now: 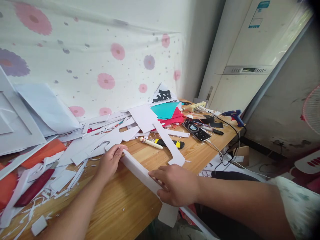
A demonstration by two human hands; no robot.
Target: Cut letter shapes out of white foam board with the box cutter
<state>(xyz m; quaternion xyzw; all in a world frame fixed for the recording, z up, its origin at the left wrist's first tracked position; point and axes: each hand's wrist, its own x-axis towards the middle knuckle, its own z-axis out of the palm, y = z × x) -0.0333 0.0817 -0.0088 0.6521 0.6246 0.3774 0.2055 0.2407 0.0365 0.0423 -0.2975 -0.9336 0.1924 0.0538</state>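
A long white strip of card or foam board (138, 169) slants across the front of the wooden table and runs past its edge. My left hand (113, 158) pinches the strip's far end between thumb and fingers. Farther down, my right hand (175, 185) is closed around it, fingers on top. Below the right hand, a white flap (168, 213) hangs past the table edge; whether it joins the strip is hidden. Just beyond the strip lies a white cut-out (168, 143) with a long leg. Near it are a yellow-and-black cutter (170, 143) and a cream pen (151, 143).
White offcuts (72, 153) and a dark red-handled knife (35, 188) cover the left side. A phone (196, 130), a power strip (196, 106) and a blue glue gun (233, 116) with trailing cables lie right. Teal sheets (165, 110) sit at the back; a fan (312, 110) stands far right.
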